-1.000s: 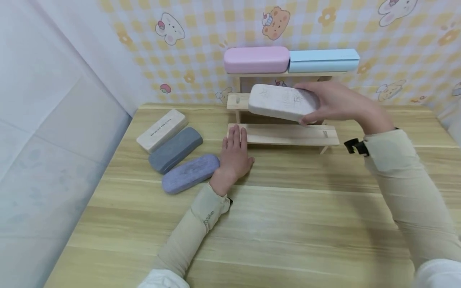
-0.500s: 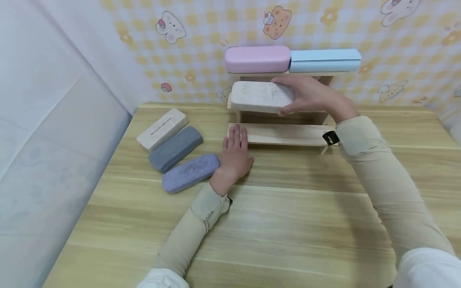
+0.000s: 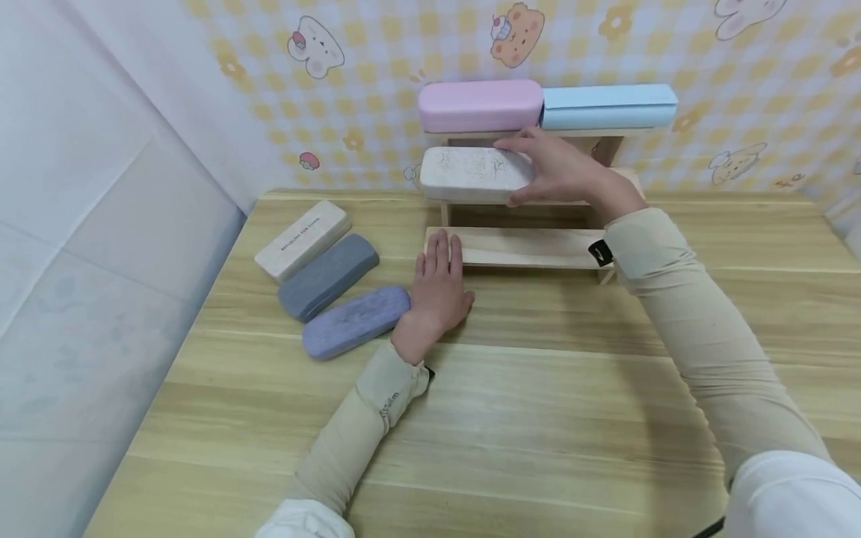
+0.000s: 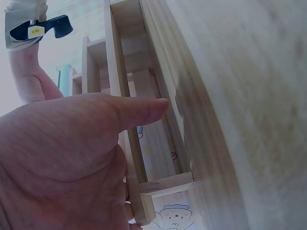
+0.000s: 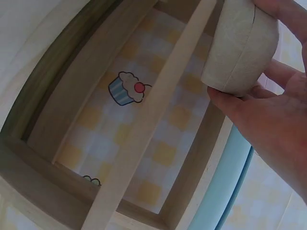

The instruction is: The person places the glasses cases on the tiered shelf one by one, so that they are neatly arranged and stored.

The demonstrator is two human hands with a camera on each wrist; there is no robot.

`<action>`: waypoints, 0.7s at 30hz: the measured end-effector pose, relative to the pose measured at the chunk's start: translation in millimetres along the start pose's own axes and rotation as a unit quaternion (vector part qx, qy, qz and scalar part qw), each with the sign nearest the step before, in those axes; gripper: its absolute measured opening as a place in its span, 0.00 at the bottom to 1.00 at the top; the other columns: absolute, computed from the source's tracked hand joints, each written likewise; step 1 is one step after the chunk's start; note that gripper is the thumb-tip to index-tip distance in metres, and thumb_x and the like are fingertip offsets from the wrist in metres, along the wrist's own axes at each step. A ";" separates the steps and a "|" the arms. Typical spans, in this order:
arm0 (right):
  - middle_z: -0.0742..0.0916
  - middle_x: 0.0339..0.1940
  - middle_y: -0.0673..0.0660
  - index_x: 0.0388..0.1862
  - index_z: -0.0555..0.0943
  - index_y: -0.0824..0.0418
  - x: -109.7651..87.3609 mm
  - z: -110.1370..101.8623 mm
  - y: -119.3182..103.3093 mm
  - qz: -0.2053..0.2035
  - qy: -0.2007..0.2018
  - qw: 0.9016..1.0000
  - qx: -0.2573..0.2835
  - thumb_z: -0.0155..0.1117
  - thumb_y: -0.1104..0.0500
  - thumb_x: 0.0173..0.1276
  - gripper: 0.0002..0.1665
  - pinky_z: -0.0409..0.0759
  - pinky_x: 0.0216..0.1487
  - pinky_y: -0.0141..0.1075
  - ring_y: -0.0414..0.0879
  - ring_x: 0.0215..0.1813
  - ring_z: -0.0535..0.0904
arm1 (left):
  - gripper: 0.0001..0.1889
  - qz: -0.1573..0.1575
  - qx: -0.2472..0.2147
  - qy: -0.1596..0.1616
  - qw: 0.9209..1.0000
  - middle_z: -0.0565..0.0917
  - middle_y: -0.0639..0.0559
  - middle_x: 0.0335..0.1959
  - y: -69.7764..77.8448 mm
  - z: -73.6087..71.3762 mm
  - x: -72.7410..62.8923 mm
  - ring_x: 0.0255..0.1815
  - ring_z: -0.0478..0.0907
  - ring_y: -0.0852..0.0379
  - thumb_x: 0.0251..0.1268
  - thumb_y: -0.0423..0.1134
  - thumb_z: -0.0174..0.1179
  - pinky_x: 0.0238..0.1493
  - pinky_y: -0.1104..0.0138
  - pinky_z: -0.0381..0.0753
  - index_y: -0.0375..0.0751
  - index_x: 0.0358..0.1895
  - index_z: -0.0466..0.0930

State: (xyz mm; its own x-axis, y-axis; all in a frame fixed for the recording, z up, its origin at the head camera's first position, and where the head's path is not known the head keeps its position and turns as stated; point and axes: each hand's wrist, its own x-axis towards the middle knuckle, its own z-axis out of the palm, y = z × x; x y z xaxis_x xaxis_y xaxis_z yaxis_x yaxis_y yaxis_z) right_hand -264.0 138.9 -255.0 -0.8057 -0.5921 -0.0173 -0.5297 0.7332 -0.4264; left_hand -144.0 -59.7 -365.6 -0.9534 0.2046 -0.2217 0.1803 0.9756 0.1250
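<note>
My right hand (image 3: 563, 170) grips the right end of a white crackle-patterned glasses case (image 3: 471, 172), thumb on the front and fingers behind. This case lies level along the left part of the middle step of a three-tier wooden rack (image 3: 531, 246). The right wrist view shows the case (image 5: 240, 48) close at the step's bar, with thumb and fingers around its end. My left hand (image 3: 439, 295) rests with straight fingers on the left end of the lowest step. In the left wrist view, the left hand's (image 4: 72, 143) thumb points out beside the rack.
A pink glasses case (image 3: 480, 106) and a light blue one (image 3: 608, 107) stand side by side on the top step. Left of the rack lie a cream lettered case (image 3: 303, 240), a grey-blue case (image 3: 328, 276) and a purple case (image 3: 356, 321). A checked wall covering stands behind.
My right hand has carried the white glasses case leftward, from in front of the middle step onto its left part. My left hand stays put on the lowest step.
</note>
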 end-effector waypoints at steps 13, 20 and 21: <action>0.60 0.81 0.69 0.80 0.57 0.66 1.1 5.3 7.4 -0.025 -0.021 0.999 0.037 0.69 0.63 0.65 0.48 0.51 0.82 0.58 0.65 0.82 0.54 | 0.47 0.000 0.004 -0.003 1.000 0.30 0.38 0.84 0.9 -0.9 -0.6 0.86 0.28 0.44 0.78 0.54 0.49 0.85 0.53 0.41 0.36 0.81 0.29; 0.62 0.80 0.69 0.80 0.58 0.66 4.6 7.0 9.9 -0.030 -0.018 0.999 0.035 0.67 0.64 0.67 0.45 0.53 0.81 0.57 0.65 0.81 0.56 | 0.47 0.000 0.007 -0.006 1.000 0.30 0.38 0.84 0.4 -1.7 0.3 0.86 0.28 0.44 0.78 0.54 0.49 0.85 0.53 0.41 0.36 0.81 0.28; 0.62 0.80 0.70 0.80 0.58 0.66 4.6 7.1 10.0 -0.031 -0.018 0.999 0.034 0.67 0.64 0.67 0.45 0.53 0.81 0.58 0.65 0.81 0.56 | 0.47 0.000 0.008 -0.008 1.000 0.29 0.38 0.84 0.4 -1.8 0.3 0.86 0.27 0.44 0.78 0.54 0.49 0.85 0.53 0.40 0.36 0.81 0.28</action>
State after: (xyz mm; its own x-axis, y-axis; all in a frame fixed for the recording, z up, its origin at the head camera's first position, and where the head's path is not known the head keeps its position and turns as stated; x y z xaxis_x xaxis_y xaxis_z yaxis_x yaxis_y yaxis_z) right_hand -271.2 141.1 -265.8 -0.7612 -0.6482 -0.0220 -0.5574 0.6712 -0.4886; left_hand -144.7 -59.4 -363.9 -0.9498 0.2050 -0.2364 0.1834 0.9769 0.1101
